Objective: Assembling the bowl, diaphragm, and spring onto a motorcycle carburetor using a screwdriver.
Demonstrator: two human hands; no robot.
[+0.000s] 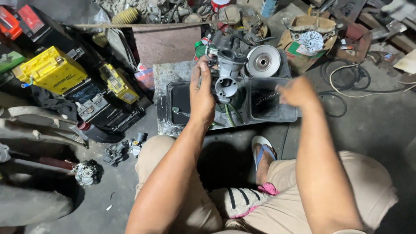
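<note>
Left hand (202,93) wraps fingers around grey carburetor (227,71), holding it over dirty metal tray (162,76). Carburetor long axis runs near-vertical in view, round open bore facing the camera. Right hand (297,92) blurred, loosely curled above black plastic tub (286,115); grip can't tell. Silver pulley disc (263,61) just behind carburetor. Yellow batteries (52,69) far left.

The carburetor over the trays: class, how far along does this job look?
Done: the carburetor is off any engine, out on the metal work surface. In hand: the left hand grips it, while the right hand is blurred over the dark tray. Left: two more carburetors lie on the floor.
</note>
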